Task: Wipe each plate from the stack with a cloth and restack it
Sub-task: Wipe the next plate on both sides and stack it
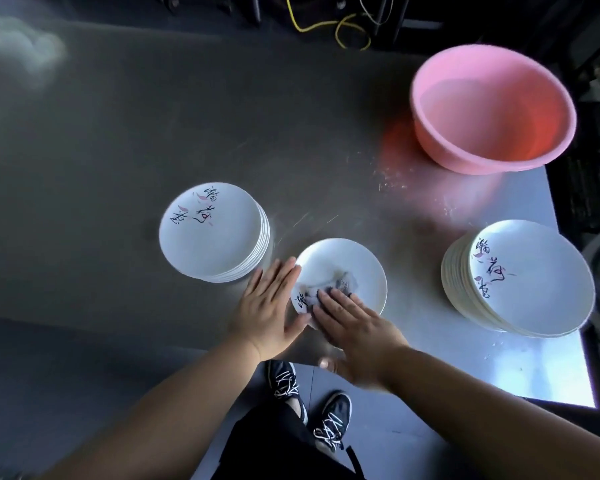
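A single white plate (347,263) with dark painted writing lies on the steel table near the front edge. A grey cloth (329,284) is spread on it. My right hand (355,330) presses flat on the cloth with straight fingers. My left hand (269,306) rests open against the plate's left rim, fingers straight. A stack of matching plates (212,233) stands to the left. A taller stack (523,278) stands to the right, near the table's right edge.
A pink plastic basin (492,109) sits at the back right of the steel table (118,133). Yellow cable (347,26) loops on the floor behind the table. My shoes (309,400) show below the front edge.
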### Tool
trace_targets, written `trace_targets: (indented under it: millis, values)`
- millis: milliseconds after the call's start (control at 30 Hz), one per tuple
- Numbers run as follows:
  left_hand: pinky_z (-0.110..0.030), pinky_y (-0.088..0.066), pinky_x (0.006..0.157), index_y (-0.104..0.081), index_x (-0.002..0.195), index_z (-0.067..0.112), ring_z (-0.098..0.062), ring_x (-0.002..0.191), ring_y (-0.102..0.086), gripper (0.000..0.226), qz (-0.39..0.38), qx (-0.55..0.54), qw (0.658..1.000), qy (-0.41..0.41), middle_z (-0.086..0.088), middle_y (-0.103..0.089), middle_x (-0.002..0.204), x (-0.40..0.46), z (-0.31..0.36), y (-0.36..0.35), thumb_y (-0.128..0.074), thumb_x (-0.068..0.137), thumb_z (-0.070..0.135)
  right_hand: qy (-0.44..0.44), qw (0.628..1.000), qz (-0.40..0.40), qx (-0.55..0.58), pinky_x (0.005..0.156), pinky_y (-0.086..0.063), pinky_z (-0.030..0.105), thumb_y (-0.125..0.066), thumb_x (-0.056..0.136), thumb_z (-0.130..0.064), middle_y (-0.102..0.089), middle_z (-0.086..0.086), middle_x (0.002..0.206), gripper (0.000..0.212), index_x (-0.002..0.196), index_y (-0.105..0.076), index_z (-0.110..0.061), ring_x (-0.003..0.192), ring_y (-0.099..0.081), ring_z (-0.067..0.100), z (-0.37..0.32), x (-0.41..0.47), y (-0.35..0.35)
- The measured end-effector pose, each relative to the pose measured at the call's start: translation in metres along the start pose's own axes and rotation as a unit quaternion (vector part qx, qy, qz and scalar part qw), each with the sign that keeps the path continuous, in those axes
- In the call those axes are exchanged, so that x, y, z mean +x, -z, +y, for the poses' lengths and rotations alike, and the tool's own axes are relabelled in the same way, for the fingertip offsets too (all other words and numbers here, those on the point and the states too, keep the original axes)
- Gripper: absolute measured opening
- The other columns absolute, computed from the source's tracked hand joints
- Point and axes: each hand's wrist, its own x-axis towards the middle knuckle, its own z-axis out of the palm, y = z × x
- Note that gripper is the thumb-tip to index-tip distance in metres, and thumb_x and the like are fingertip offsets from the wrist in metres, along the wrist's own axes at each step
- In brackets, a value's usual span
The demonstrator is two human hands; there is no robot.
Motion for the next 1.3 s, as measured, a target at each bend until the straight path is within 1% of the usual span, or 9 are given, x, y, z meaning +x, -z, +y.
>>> trace_targets:
  millis: [200, 367, 467, 633, 733, 833, 933, 1133, 1300]
  values:
    - [-0.055, -0.023, 0.126, -0.031, 0.163, 0.011, -0.026, 0.160, -0.021, 0.082, 0.007, 0.001, 1.000, -0.008, -0.003, -0.022, 0.173, 0.000, 0.000, 0.002, -0.043, 0.101, 0.062, -0.130, 0.990, -0.039, 0.034, 0.131, 0.004, 0.047, 0.008, 0.084, -0.083, 0.014, 0.004, 0.175, 0.107, 0.168, 0.004, -0.017, 0.161, 0.018, 0.026, 0.025, 0.043, 0.034]
    - [-0.055, -0.026, 0.125, -0.032, 0.163, 0.013, -0.024, 0.159, -0.022, 0.081, 0.012, -0.001, 1.000, 0.000, 0.000, -0.023, 0.173, 0.001, 0.001, 0.000, -0.051, 0.099, 0.058, -0.027, 1.000, 0.001, 0.005, 0.117, -0.042, 0.059, -0.014, 0.099, -0.079, -0.042, 0.015, 0.163, 0.096, 0.157, -0.046, -0.008, 0.153, -0.036, 0.039, -0.001, -0.008, 0.010]
    - [-0.056, -0.027, 0.124, -0.035, 0.162, 0.013, -0.024, 0.158, -0.026, 0.077, 0.029, -0.010, 1.000, 0.003, 0.000, -0.027, 0.171, 0.001, 0.002, -0.002, -0.047, 0.099, 0.056, -0.014, 1.000, -0.006, -0.011, 0.126, -0.029, 0.053, -0.026, 0.098, -0.080, -0.039, 0.013, 0.165, 0.093, 0.160, -0.041, -0.012, 0.154, -0.031, 0.039, -0.001, -0.021, -0.001]
    - [-0.057, -0.027, 0.124, -0.035, 0.161, 0.009, -0.027, 0.158, -0.026, 0.079, 0.031, -0.004, 0.999, -0.011, -0.004, -0.027, 0.171, 0.000, 0.000, -0.002, -0.048, 0.099, 0.057, -0.131, 0.991, -0.023, -0.008, 0.130, 0.010, 0.050, 0.000, 0.086, -0.080, 0.012, 0.007, 0.175, 0.103, 0.168, 0.003, -0.018, 0.161, 0.016, 0.029, 0.031, 0.030, 0.025]
    - [-0.056, -0.026, 0.125, -0.032, 0.163, 0.011, -0.026, 0.159, -0.023, 0.080, 0.017, 0.001, 1.000, -0.006, -0.004, -0.025, 0.172, 0.001, 0.000, -0.002, -0.045, 0.100, 0.059, -0.150, 0.988, -0.046, 0.005, 0.129, 0.014, 0.048, 0.010, 0.082, -0.083, 0.024, 0.005, 0.172, 0.106, 0.166, 0.013, -0.018, 0.158, 0.027, 0.025, 0.031, 0.027, 0.032]
    - [-0.055, -0.024, 0.126, -0.030, 0.164, 0.012, -0.024, 0.160, -0.021, 0.082, 0.005, 0.004, 1.000, -0.001, -0.002, -0.022, 0.173, 0.001, 0.000, -0.002, -0.047, 0.099, 0.060, -0.104, 0.994, -0.041, 0.004, 0.129, 0.004, 0.047, 0.011, 0.087, -0.085, 0.000, 0.016, 0.175, 0.112, 0.168, -0.011, -0.010, 0.162, 0.005, 0.034, 0.006, -0.009, 0.017]
    - [-0.056, -0.025, 0.125, -0.032, 0.163, 0.014, -0.024, 0.159, -0.023, 0.080, 0.011, -0.001, 1.000, 0.000, 0.000, -0.023, 0.173, 0.000, 0.000, -0.004, -0.047, 0.099, 0.060, -0.081, 0.996, -0.037, 0.007, 0.124, -0.008, 0.048, -0.020, 0.097, -0.082, -0.041, 0.016, 0.164, 0.098, 0.156, -0.047, -0.008, 0.154, -0.033, 0.035, -0.010, -0.033, 0.002]
    - [-0.055, -0.021, 0.127, -0.029, 0.164, 0.011, -0.026, 0.160, -0.020, 0.082, 0.005, 0.010, 1.000, -0.003, -0.003, -0.020, 0.173, 0.000, 0.000, -0.002, -0.039, 0.101, 0.063, -0.181, 0.982, -0.038, 0.028, 0.128, 0.016, 0.049, 0.024, 0.075, -0.088, 0.014, 0.009, 0.175, 0.120, 0.167, 0.004, -0.014, 0.159, 0.024, 0.030, 0.024, 0.010, 0.022]
    - [-0.055, -0.023, 0.126, -0.030, 0.163, 0.012, -0.025, 0.160, -0.020, 0.081, -0.002, 0.012, 1.000, 0.001, -0.002, -0.020, 0.173, 0.001, 0.000, -0.001, -0.045, 0.100, 0.060, -0.172, 0.984, -0.008, 0.053, 0.127, -0.001, 0.048, -0.022, 0.093, -0.077, -0.015, 0.013, 0.174, 0.099, 0.165, -0.025, -0.010, 0.162, 0.001, 0.031, -0.006, -0.025, 0.002]
